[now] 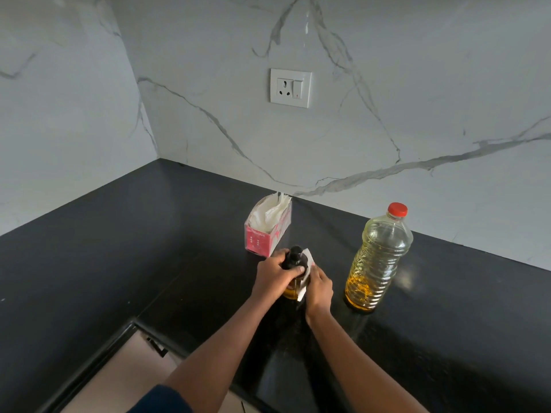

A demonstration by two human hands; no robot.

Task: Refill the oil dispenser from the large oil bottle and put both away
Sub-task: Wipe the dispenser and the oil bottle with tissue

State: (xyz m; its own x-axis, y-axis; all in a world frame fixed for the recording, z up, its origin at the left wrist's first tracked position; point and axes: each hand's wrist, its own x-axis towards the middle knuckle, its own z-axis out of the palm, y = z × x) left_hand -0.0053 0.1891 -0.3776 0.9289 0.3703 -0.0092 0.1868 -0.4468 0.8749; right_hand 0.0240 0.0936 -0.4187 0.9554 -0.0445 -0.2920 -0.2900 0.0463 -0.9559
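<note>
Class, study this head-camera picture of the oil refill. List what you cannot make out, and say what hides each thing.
1. Oil dispenser, head view: the left hand and right hand wrap its body, so its oil level is hidden.
2. White paper, head view: mostly under the right hand; tissue or label, cannot tell.
3. Tissue box print, head view: too small and blurred to read.
</note>
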